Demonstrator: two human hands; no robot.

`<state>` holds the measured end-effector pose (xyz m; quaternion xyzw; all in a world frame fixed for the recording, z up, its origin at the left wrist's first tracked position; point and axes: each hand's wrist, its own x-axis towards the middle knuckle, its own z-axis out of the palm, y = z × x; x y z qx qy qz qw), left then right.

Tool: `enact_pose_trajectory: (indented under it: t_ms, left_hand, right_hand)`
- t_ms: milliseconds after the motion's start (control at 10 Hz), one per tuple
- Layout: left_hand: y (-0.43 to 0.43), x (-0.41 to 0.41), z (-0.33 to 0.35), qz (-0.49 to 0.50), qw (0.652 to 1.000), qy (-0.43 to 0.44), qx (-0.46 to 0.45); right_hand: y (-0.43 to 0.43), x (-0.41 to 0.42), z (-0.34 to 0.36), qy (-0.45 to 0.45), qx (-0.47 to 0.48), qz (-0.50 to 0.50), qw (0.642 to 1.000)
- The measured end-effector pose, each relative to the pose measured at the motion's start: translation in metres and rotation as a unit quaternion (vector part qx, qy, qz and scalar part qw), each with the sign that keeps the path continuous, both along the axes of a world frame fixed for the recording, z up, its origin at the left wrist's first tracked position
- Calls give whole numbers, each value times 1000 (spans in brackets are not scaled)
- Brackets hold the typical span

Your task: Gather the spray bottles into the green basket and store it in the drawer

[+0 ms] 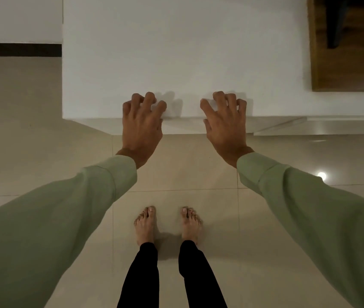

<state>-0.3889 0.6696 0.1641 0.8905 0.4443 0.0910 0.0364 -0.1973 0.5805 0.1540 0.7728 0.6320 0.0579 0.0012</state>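
**A:** Looking for the spray bottles and the green basket, but zero of either show anywhere in this shot, so I can't tell where they are. No open drawer either. There's just a white front face (183, 126) under the near edge of the white desk (176, 52), and whether that's the drawer I can't say.

**B:** Ok, what about the hands?

**A:** Two of them, both up on that near edge. Left hand (142, 123) and right hand (225, 123) sit side by side with a gap of bare desk between them. On each, the fingers (150, 100) are curled and spread like claws, tips pressing on the top, thumbs down along the edge. Neither is holding anything.

**B:** Anything around them?

**A:** Two pale green sleeves (54, 218) and two bare feet (145, 225) in black leggings on a glossy beige tile floor (176, 170), standing well back from the desk. A second white panel (321, 127) runs on to the right of the front face. Top right there's a brown wooden surface (350, 70) with something dark on it, too dim to identify. Nothing sits on the desk between or around the hands.
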Motion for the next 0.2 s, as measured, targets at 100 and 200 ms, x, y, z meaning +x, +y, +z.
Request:
enact_pose_trajectory:
  t_ms: [100,200]
  left_hand:
    - [-2,2,8,10,1000,6,-24]
    - [1,0,14,-5,998,1,-66]
  right_hand:
    - [-2,-4,6,14,-3,-5,1000]
    - [-6,-3,9,51,-9,2,999]
